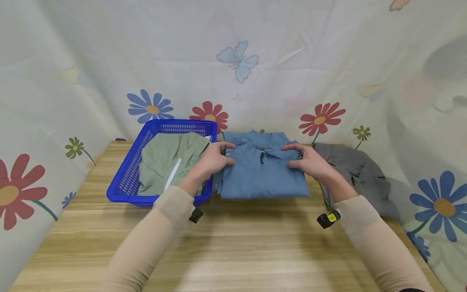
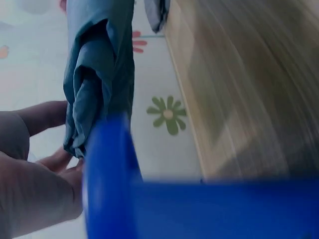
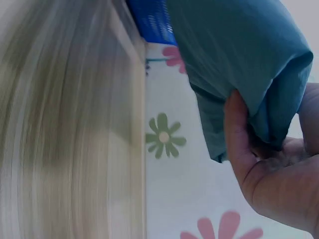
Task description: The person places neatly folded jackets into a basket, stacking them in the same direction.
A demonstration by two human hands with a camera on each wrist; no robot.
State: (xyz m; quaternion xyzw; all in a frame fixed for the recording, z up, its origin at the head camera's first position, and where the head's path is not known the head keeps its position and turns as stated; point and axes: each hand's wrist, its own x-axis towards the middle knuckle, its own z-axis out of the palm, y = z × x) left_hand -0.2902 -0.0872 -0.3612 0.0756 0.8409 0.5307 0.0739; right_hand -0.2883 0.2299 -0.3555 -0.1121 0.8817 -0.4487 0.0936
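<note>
Before flowered backdrop (image 1: 262, 24) and above wood-grain table (image 1: 255, 251), hold folded blue jacket (image 1: 251, 178) level: grasped at left edge by left hand (image 1: 213, 159), at right edge by right hand (image 1: 311, 160). Pinch all layers together with equal force to prevent sagging or unfolding. Watch for blue basket (image 1: 122, 198) close by left hand, with green jacket (image 1: 158, 156) inside; avoid snagging. Note gray garment (image 1: 365, 174) on table at right.

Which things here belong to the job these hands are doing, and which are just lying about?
Part of the job:
Folded blue jacket, pinched by the left hand and right hand
Probably the blue basket beside it, holding a green garment

Seemingly just lying about:
Gray garment on the table to the right, untouched, though it may belong too
</note>
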